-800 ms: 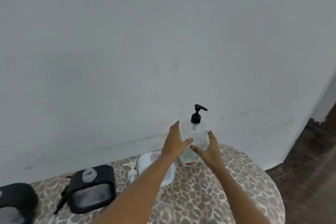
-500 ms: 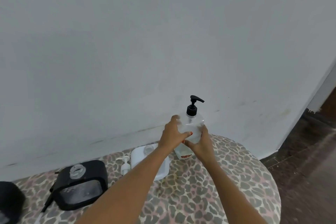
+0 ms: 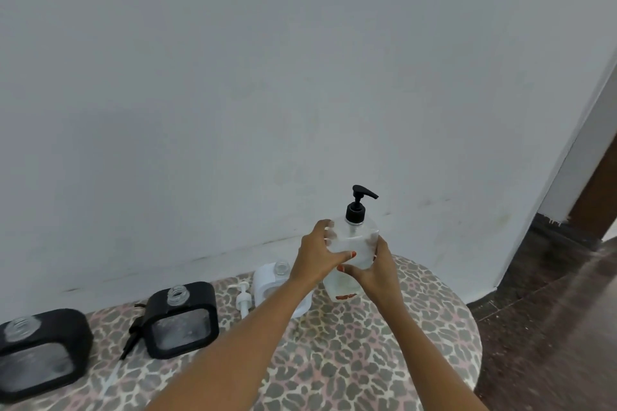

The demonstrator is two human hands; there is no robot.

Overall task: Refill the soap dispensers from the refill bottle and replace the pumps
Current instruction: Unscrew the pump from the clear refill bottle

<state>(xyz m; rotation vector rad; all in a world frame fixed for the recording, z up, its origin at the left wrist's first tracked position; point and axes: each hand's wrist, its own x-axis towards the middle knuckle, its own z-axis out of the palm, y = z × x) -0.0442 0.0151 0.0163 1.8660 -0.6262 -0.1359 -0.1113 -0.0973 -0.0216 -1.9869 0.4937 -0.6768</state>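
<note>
Left grip and right grip clasp refill bottle; left forearm partly hides white dispenser; 2 black dispensers beside.

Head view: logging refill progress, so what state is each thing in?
Refill bottle, upright, pump on, gripped by left hand and right hand.
Middle black dispenser, pump off, neck open.
Far-left black dispenser, pump off, neck open.
White dispenser, pump off, neck open.
White pump, loose on tablecloth.
</note>
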